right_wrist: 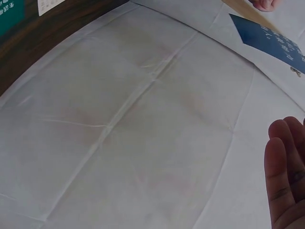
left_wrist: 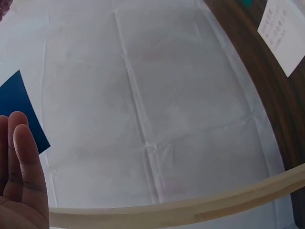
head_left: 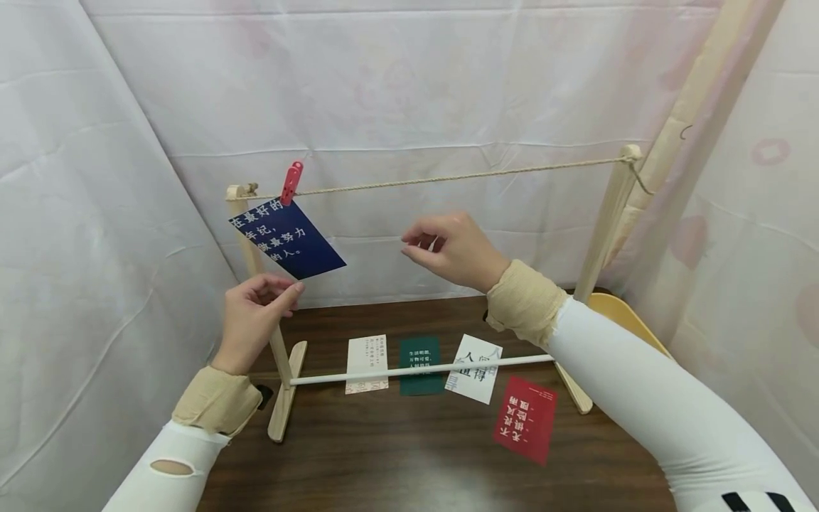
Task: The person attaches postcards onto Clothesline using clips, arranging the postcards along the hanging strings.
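Note:
A dark blue card (head_left: 288, 238) with white writing hangs tilted from the rope (head_left: 448, 178), held near its upper edge by a red clothespin (head_left: 291, 183). Just under the card's lower corner is my left hand (head_left: 259, 306), thumb tip close to that corner and fingers loosely bent. The left wrist view shows its fingers overlapping the blue card (left_wrist: 21, 107). My right hand (head_left: 457, 249) is in the air below the rope, right of the card, with fingers loosely curled and nothing between them. In the right wrist view the blue card (right_wrist: 269, 40) is beyond those fingers (right_wrist: 279, 167).
The rope runs between wooden posts (head_left: 608, 220) joined low down by a white rod (head_left: 416, 370). Cards lie on the brown table (head_left: 384, 455): cream (head_left: 367, 355), green (head_left: 420, 384), white (head_left: 473, 387) and red (head_left: 527, 419). A yellow container (head_left: 623, 320) stands behind the right post.

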Demonstrator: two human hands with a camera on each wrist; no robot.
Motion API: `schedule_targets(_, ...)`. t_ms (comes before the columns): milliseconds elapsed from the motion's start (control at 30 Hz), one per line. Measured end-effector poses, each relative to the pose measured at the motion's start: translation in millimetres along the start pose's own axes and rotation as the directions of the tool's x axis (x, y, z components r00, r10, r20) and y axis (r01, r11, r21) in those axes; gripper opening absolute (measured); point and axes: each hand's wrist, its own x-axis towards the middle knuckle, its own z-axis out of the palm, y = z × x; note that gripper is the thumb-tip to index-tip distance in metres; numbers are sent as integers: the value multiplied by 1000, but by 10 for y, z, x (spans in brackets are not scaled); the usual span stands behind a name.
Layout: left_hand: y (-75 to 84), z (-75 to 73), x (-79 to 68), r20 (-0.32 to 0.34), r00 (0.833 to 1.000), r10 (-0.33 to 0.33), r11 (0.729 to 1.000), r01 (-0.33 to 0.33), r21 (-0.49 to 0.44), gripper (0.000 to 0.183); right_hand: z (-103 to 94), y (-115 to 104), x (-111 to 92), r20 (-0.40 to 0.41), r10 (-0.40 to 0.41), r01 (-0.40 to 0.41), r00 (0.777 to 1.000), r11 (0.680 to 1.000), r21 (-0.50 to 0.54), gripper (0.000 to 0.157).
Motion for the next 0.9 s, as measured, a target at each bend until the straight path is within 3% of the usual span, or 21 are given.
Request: schedule_targets(900, -378, 347, -171, 119, 992, -47, 999, 46, 10, 16, -55, 397, -762, -46, 190, -189, 981, 982, 27, 6)
